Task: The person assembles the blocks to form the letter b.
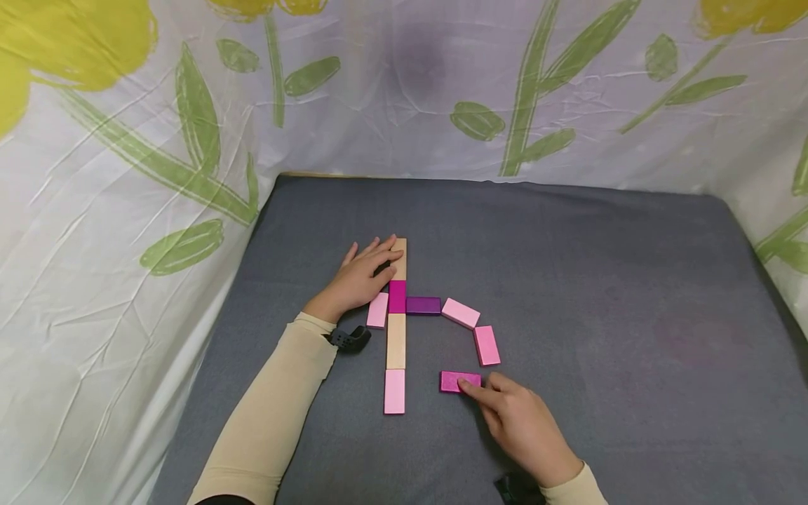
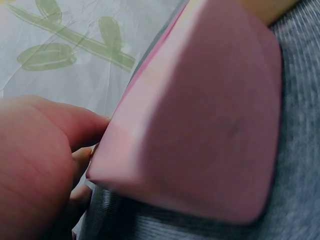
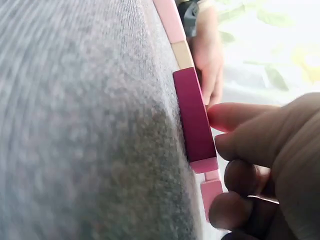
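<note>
My left hand (image 1: 361, 279) rests on and beside the upper wooden block (image 1: 400, 261), its fingers stretched forward. Below that block a magenta block (image 1: 397, 297), another wooden block (image 1: 395, 341) and a light pink block (image 1: 394, 391) continue the straight column. One pink block (image 1: 376, 311) leans out to the left, beside the left wrist. My right hand (image 1: 522, 421) touches the top of a separate magenta block (image 1: 449, 381) with its extended index finger. In the right wrist view, the fingertips (image 3: 226, 145) lie against this block, while the other fingers are bent.
From the column a purple block (image 1: 423, 306) runs right, followed by a slanted light pink block (image 1: 461, 313) and a pink block (image 1: 487, 345), forming a curve. Grey cloth (image 1: 631, 315) covers the table. A white floral sheet (image 1: 391, 119) hangs behind and along the left.
</note>
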{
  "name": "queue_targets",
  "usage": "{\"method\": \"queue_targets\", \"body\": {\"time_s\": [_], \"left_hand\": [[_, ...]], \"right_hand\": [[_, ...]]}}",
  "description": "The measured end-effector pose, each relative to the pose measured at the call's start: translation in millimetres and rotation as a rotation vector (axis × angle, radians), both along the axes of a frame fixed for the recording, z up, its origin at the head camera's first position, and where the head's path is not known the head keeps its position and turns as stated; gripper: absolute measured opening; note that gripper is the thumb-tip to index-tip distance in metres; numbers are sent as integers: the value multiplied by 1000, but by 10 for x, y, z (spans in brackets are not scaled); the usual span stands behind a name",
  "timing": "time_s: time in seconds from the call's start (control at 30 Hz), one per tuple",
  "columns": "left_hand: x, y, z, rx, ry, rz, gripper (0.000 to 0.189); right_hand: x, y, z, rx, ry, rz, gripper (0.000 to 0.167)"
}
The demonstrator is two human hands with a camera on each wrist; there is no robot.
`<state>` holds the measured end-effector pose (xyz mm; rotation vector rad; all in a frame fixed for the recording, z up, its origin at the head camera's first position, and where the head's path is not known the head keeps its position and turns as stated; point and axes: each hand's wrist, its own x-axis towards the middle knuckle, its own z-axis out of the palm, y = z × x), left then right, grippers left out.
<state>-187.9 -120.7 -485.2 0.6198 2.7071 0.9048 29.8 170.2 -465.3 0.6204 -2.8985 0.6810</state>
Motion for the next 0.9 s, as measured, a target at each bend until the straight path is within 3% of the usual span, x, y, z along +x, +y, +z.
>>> {"method": "queue_targets", "body": {"time_s": [0.37,0.6,0.9], "left_hand": [[8,2,11,7,-5,5,48],[7,11,8,8,-5,3,48],[-7,-1,15,9,-18,6,48]], "right_hand": [[-49,5,-51,-102,216,117,36],[-57,66,-51,-65,229,166,42],[-36,135,-57,-90,213,208,30]]}}
